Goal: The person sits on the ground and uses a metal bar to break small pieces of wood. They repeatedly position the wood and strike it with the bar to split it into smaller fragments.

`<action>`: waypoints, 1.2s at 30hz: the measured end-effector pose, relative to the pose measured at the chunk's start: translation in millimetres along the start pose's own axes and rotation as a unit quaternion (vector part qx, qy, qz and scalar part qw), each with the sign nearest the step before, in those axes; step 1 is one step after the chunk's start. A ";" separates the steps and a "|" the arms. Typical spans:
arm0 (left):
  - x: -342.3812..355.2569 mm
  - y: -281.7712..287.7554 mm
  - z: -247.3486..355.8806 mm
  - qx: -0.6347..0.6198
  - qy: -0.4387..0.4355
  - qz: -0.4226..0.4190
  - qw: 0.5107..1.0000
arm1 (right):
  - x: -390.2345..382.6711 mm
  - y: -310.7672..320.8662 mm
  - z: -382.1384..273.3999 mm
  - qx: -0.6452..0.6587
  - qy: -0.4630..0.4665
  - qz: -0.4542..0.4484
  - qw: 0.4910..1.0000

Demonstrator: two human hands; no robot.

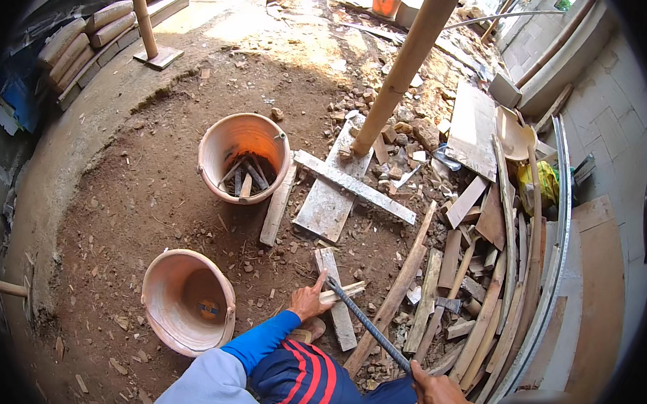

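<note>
- On the head view, I have the ribbed metal rod point(370, 324) at the lower middle of the frame, slanting between the two hands.
- The right hand point(441, 395) is wrapped around the rod's lower end.
- The left hand point(307, 302) pinches a short split stick point(329, 297), its index finger stretched out beside the rod's upper tip; from here I cannot tell whether finger and metal touch.
- The rod crosses over the stick, and beneath both I see a flat, pale plank point(342, 321) on the ground.
- The rod looks dark grey, straight and round; the stick is rough and light-coloured.
- Left of the hands, I see a round bucket point(176, 297) with dusty, pale walls.
- Near the centre, a second bucket point(243, 135), orange inside, holds loose sticks point(248, 176).
- A smooth wooden post point(400, 74) leans through the upper middle, its foot on a whitish board point(327, 202).
- On the right, weathered timber point(427, 299) lies in long strips; the brown soil point(134, 192) is crumbly.
</note>
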State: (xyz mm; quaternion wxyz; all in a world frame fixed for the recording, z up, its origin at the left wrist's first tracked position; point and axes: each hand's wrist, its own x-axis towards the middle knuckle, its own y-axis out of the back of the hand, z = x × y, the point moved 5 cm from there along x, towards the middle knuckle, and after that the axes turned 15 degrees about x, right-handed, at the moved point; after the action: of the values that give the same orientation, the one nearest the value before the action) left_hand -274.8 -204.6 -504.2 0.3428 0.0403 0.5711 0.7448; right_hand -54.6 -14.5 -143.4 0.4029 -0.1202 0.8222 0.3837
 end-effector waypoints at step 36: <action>29.1 -4.6 42.3 -0.003 -0.040 0.038 0.998 | 17.4 61.6 49.0 0.068 -0.001 -0.042 0.997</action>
State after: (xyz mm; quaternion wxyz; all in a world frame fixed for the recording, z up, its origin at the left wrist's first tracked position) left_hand -275.7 -153.1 -503.3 0.3368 0.0907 0.5531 0.7566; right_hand -69.1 64.7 -142.3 0.4265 -0.1265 0.8402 0.3100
